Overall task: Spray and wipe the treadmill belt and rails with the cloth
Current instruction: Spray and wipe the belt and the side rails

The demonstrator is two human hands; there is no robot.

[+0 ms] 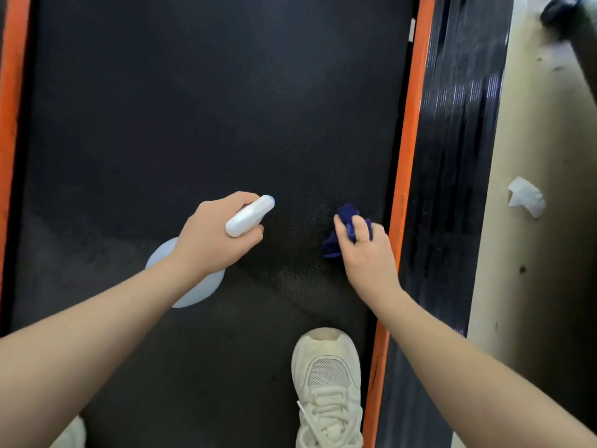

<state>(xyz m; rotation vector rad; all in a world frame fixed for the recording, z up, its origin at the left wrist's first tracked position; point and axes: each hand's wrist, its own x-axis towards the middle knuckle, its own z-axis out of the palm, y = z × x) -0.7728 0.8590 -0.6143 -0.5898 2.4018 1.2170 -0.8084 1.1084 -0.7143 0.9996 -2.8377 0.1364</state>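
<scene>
so we're standing on the treadmill belt (193,108), looking straight down, and we'll place everything off that belt. it's black and textured, with an orange strip (408,156) along its right edge and another orange strip (9,108) along its left edge. outside the right strip runs the glossy black side rail (458,156).

our left hand (213,237) is over the middle of the belt, fingers curled around the neck of the spray bottle (248,216), white spray head pointing up and to the right. the bottle's pale translucent body (181,286) pokes out under the wrist; we honestly can't tell how much liquid is in it.

our right hand (365,250) is over the right side of the belt, just beside the orange strip, gripping a bunched-up dark blue cloth (342,231). the cloth sticks out past the fingers and below the thumb side. whether it's actually touching the belt is hard to say. the belt between and below the two hands looks a bit lighter and speckled.

one white sneaker (326,389) sits on the near right part of the belt, close to the strip, and a bit of another sneaker (71,434) shows at the near left.

off the belt, past the rail, there's a pale scuffed floor (533,286) with a crumpled white tissue (525,197) lying on it, and a blurry dark object (568,17) at the far right corner.
</scene>
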